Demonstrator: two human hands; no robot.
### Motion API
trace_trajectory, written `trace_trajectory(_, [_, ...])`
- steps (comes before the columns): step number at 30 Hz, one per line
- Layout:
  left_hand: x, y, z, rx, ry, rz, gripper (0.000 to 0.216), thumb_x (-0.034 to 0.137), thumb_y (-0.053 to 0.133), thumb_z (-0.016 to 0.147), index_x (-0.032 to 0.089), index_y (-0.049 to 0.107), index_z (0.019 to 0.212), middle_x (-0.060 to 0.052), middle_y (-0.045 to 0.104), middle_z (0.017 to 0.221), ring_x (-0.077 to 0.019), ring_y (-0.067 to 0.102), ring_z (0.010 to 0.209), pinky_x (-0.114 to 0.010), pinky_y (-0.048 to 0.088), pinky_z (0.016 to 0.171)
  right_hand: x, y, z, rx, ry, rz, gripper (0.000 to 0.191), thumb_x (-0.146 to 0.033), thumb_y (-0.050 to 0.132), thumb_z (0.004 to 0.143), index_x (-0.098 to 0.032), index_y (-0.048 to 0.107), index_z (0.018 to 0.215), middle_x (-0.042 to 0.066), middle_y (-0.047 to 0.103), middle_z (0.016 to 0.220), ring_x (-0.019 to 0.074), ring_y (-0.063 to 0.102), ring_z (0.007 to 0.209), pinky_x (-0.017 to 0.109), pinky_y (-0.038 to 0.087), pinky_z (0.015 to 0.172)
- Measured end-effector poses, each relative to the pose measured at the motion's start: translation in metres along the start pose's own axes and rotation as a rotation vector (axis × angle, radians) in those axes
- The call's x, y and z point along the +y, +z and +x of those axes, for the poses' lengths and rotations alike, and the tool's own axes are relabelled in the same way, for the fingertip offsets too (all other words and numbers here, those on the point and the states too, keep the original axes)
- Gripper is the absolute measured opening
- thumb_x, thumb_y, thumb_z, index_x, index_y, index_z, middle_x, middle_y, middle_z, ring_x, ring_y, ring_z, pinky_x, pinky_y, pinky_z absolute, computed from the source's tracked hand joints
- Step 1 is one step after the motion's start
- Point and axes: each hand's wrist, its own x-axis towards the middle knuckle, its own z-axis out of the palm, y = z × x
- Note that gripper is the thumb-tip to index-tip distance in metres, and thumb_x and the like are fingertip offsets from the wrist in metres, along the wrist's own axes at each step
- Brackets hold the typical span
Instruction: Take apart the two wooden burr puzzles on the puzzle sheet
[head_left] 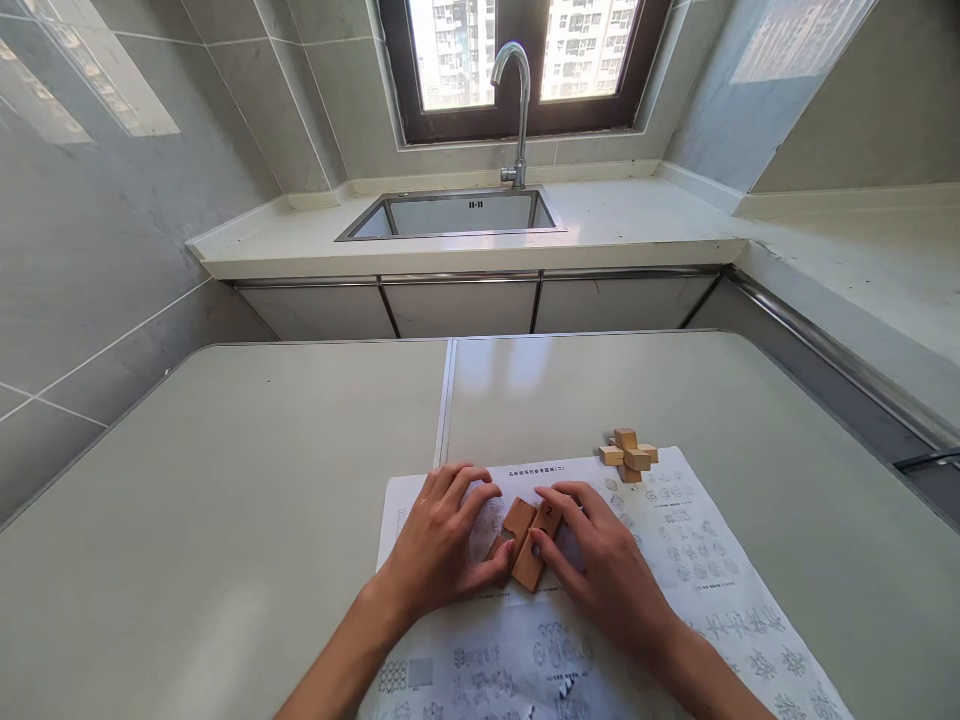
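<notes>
Two flat notched wooden puzzle bars (pixel 526 545) lie side by side on a printed instruction sheet (pixel 697 560) on the table. My left hand (pixel 442 540) rests to their left, thumb and fingertips pinching the left bar. My right hand (pixel 600 560) sits to their right, fingertips pinching the right bar, which bears a printed "2". An assembled wooden cross-shaped burr puzzle (pixel 628 455) stands at the sheet's far right corner, apart from both hands.
The pale table (pixel 225 500) has a seam (pixel 444 400) down its middle. Beyond it runs a counter (pixel 637 225) with a steel sink (pixel 450 215) and tap (pixel 517 110) under a window. Tiled walls stand at left; a counter continues along the right.
</notes>
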Motion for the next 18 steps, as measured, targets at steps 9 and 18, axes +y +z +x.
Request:
trace_trajectory(9, [0.002,-0.005,0.000,-0.119,0.123,-0.050,0.068,0.048,0.079,0.081,0.028,0.054,0.142,-0.008,0.063,0.148,-0.0353,0.053,0.138,-0.054,0.041,0.116,-0.009,-0.005,0.003,-0.104,-0.061,0.277,0.047,-0.010,0.042,0.102,-0.030,0.050,0.144,0.012,0.056,0.141,0.0271,0.060,0.129,0.049,0.056,0.107])
trace_trajectory(18, [0.004,-0.007,0.002,-0.137,0.120,-0.074,0.055,0.037,0.078,0.077,0.031,0.065,0.130,-0.006,0.068,0.137,-0.0336,0.057,0.130,-0.053,0.043,0.114,-0.012,-0.007,0.004,-0.101,-0.064,0.332,0.042,-0.010,0.041,0.103,-0.029,0.054,0.138,0.010,0.060,0.141,0.0248,0.061,0.131,0.045,0.056,0.109])
